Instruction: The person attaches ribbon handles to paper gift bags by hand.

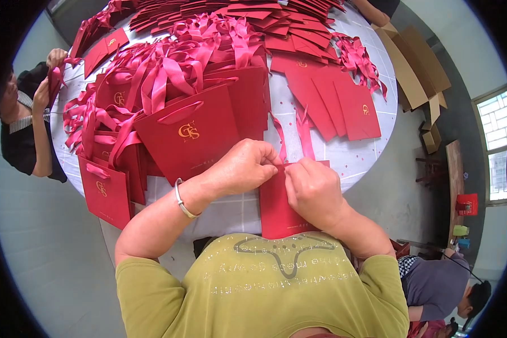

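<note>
A flat red paper gift bag (276, 208) lies at the table's near edge, close against my body. My left hand (245, 166) is closed in a pinch at the bag's top edge, on the end of a pink ribbon (304, 132) whose loop runs away from me over the tablecloth. Beside it, my right hand (315, 188) has its fingers curled together at the same top edge, where the ribbon's other strand comes down. What lies between the right fingertips is mostly hidden. Close to my left forearm stands a larger red bag (188, 132) with a pink ribbon handle.
Many red bags with ribbons crowd the round table's (374, 163) left side. Flat red bags (357, 110) and a ribbon bundle (360, 62) lie at the right. A co-worker (28, 124) handles a bag at the left. Cardboard boxes (414, 70) stand beyond the table.
</note>
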Tool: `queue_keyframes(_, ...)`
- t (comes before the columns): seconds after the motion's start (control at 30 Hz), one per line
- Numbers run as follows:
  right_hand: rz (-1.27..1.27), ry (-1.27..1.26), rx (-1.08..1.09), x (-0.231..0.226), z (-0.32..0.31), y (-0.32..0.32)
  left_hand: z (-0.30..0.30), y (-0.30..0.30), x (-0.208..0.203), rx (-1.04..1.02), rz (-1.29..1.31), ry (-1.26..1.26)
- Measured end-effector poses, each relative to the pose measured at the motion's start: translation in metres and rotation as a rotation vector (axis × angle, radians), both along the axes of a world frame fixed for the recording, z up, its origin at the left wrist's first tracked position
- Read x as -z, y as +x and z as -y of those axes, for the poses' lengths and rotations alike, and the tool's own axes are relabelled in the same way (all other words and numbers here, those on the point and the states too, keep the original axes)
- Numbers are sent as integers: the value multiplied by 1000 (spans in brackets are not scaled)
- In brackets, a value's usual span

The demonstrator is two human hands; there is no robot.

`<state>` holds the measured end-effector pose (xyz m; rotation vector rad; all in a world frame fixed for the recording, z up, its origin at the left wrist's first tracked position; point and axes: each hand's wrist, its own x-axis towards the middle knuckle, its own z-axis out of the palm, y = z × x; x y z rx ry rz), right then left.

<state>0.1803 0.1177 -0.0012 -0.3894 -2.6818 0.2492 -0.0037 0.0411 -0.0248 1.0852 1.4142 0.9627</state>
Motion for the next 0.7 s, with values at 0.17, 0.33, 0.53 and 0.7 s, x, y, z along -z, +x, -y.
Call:
queue_keyframes(0.17,-146,-246,-1,-12,-16,0,3,0,-8,-15,47,-8)
queue_keyframes(0.33,-220,-297,-63,-5,-14,6,1,-2,-7,-25,82,-33)
queue_keyframes(0.53,-270,-170,-117,3,-11,1,1,-2,-4,-21,125,-41)
queue_keyframes(0.7,-258,-91,-147,5,-9,1,1,-2,-3,-39,82,-44)
